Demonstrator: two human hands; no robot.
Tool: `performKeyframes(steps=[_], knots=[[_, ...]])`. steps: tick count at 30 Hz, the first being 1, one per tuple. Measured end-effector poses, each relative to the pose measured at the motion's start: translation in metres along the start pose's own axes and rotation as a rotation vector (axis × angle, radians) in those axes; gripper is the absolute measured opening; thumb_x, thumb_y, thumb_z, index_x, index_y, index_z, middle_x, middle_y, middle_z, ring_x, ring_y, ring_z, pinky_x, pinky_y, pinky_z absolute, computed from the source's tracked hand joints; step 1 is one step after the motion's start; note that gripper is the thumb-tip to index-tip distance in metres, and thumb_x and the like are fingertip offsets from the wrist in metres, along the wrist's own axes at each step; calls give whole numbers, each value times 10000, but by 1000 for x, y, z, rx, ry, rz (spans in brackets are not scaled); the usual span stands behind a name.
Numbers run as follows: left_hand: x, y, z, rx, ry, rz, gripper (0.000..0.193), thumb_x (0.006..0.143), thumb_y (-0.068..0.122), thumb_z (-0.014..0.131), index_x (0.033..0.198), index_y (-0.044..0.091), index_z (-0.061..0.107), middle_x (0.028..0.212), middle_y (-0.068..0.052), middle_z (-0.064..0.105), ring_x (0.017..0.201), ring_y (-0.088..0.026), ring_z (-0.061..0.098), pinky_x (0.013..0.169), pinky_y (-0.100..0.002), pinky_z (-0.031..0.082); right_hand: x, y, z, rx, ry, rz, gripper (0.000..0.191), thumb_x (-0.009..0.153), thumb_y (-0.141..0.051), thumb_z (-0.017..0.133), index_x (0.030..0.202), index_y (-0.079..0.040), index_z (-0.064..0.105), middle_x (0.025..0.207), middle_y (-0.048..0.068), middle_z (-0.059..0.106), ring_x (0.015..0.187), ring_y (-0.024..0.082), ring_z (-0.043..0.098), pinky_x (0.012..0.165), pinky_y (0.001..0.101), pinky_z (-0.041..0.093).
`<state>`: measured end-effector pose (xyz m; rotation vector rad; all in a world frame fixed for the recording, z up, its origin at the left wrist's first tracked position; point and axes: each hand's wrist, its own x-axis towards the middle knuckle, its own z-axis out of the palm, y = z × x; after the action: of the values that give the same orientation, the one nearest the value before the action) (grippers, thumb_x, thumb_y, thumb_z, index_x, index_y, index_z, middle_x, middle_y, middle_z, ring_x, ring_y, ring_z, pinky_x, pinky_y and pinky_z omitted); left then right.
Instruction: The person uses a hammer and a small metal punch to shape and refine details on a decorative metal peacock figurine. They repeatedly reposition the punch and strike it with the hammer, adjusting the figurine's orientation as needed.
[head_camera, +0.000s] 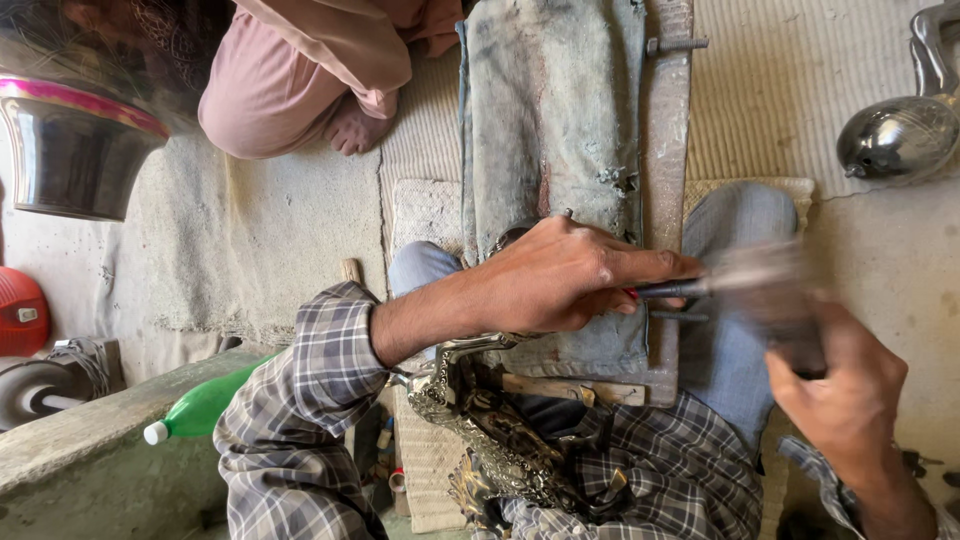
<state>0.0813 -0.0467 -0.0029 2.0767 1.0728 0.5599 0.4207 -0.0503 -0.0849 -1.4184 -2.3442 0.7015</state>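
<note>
Gripping a thin dark metal chisel (668, 289), the left hand (560, 280) reaches across from the checked sleeve, fingers curled tight around it. Right hand (845, 390) comes up from the lower right, closed on a motion-blurred hammer (765, 290) just beside the chisel's end. Both sit over the worn blue cloth-covered wooden block (550, 120), near its right edge. An ornate engraved silver metal piece (480, 420) lies below the left wrist.

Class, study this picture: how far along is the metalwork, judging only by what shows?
Done: the ornate metal piece already carries dense relief. In hand: the left hand steadies a thin punch; the right hand swings a blurred hammer. What is left cannot be told, since the worked spot is hidden.
</note>
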Motion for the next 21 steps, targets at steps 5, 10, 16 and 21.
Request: performKeyframes(steps=[5, 10, 16, 21], knots=[[-2, -3, 5, 25, 4, -9, 583, 941, 163, 715, 1495, 189, 538, 1162, -25, 795, 615, -98, 704, 425, -294, 482, -2, 9, 3, 274, 81, -93, 637, 832, 22, 797, 1350, 23, 426, 914, 178, 672, 783, 256, 694, 661, 377, 573], [1, -1, 6, 47, 0, -7, 572, 952, 189, 712, 1494, 207, 531, 1177, -16, 795, 599, -87, 702, 412, -287, 481, -2, 20, 14, 495, 64, -66, 626, 863, 18, 758, 1353, 56, 371, 948, 163, 664, 826, 231, 701, 712, 333, 619], [-1, 14, 1, 106, 68, -173, 576, 955, 150, 715, 1497, 190, 523, 1069, -25, 807, 633, -85, 711, 426, -281, 523, -6, 29, 24, 599, 92, 15, 679, 863, 94, 721, 1425, 63, 340, 955, 154, 648, 820, 211, 690, 767, 332, 632], [3, 22, 1, 168, 60, -190, 585, 948, 162, 707, 1500, 194, 516, 936, -37, 802, 560, -88, 664, 379, -285, 475, 2, 23, 20, 718, 197, -83, 766, 916, 104, 720, 1525, 23, 261, 946, 135, 644, 781, 195, 691, 705, 315, 639]])
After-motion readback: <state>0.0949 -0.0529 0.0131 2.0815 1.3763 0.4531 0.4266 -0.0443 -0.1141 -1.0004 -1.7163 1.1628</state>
